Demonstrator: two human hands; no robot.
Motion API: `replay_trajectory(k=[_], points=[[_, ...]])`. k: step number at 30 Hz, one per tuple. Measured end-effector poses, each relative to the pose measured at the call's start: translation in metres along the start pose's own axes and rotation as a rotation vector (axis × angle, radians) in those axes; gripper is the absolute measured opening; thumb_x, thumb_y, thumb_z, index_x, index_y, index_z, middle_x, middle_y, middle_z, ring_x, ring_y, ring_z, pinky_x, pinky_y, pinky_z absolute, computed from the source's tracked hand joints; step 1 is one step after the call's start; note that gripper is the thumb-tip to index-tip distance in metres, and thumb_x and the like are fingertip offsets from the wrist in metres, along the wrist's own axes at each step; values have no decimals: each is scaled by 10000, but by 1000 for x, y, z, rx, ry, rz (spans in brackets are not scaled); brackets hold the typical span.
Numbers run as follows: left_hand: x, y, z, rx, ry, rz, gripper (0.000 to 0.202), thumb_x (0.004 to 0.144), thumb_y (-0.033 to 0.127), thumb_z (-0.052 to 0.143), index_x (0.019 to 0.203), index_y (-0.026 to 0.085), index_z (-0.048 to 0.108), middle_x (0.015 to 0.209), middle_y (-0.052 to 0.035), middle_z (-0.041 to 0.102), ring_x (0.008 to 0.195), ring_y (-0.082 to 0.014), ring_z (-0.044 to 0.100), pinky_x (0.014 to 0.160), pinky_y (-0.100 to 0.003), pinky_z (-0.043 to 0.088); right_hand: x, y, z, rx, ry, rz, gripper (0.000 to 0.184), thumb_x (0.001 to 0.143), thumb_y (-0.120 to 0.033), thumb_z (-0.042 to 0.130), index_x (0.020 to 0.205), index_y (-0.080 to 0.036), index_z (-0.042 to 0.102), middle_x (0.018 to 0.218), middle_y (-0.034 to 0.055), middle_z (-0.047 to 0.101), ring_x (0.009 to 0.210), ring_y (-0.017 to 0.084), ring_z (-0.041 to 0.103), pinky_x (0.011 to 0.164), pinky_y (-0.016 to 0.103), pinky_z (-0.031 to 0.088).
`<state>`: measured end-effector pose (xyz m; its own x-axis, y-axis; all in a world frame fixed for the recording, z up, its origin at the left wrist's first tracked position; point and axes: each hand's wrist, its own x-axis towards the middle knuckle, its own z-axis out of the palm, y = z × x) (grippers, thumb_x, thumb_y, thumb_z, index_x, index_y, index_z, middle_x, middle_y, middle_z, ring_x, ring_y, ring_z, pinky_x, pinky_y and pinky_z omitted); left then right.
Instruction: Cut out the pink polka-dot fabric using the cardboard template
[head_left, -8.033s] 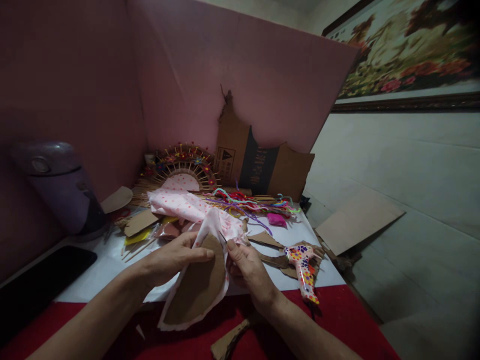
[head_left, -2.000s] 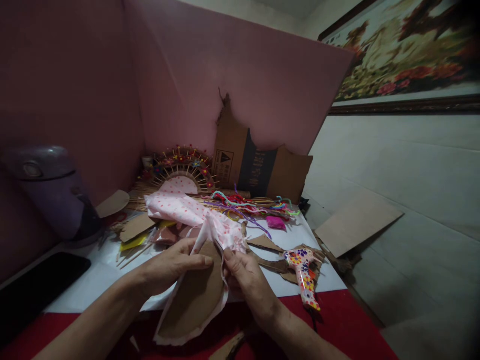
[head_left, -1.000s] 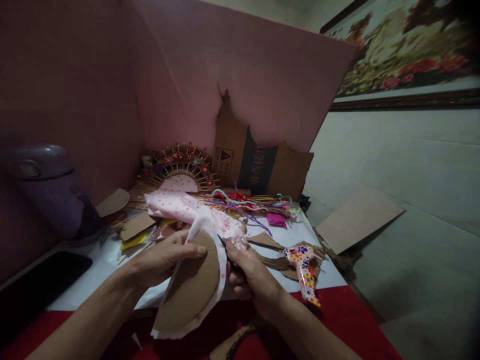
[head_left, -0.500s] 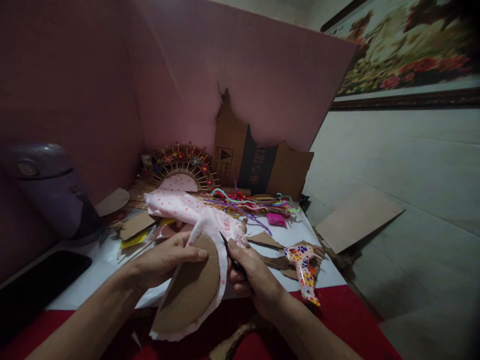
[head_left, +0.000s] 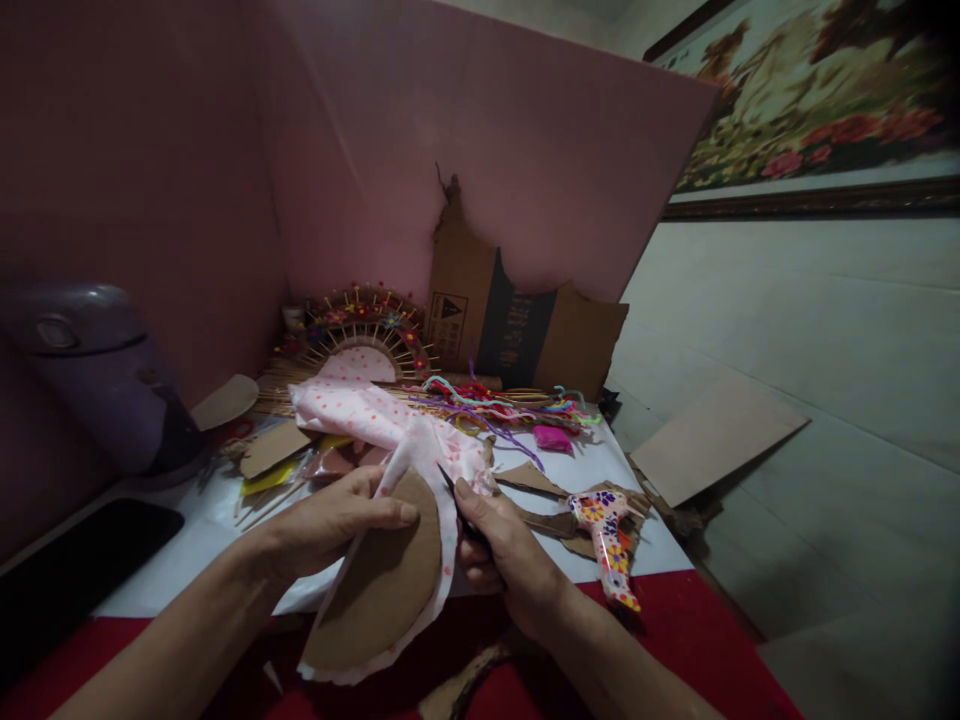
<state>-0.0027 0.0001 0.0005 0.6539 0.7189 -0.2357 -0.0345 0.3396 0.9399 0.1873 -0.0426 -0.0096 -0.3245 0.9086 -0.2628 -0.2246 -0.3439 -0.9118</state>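
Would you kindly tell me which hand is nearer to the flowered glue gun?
Right: the right hand is left of the glue gun; the left hand is farther left, holding the cardboard.

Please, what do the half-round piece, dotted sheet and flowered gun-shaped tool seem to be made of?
Half-round piece: likely cardboard; matte, stiff-looking, plain brown.
Dotted sheet: probably thin cloth; matte, lying in soft folds.
Flowered gun-shaped tool: perhaps hard plastic; glossy, with bright highlights.
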Motion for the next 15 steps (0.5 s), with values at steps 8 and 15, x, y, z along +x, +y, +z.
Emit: replay_trajectory(k=[8,15], points=[[0,0,0,26,39,-7,267,666,280,724,898,165,662,841,-45,691,737,-182,617,690,-270,449,1,1,-1,-42,55,-1,494,718,-631,571,614,-174,415,451,-111,273,379,18,111,374,168,92],[0,0,0,5,48,2,203,669,263,729,845,177,677,793,-22,690,713,-155,608,672,-243,436,0,1,1,-78,121,-22,520,696,-660,566,593,-167,436,448,-94,308,382,24,168,373,168,107]])
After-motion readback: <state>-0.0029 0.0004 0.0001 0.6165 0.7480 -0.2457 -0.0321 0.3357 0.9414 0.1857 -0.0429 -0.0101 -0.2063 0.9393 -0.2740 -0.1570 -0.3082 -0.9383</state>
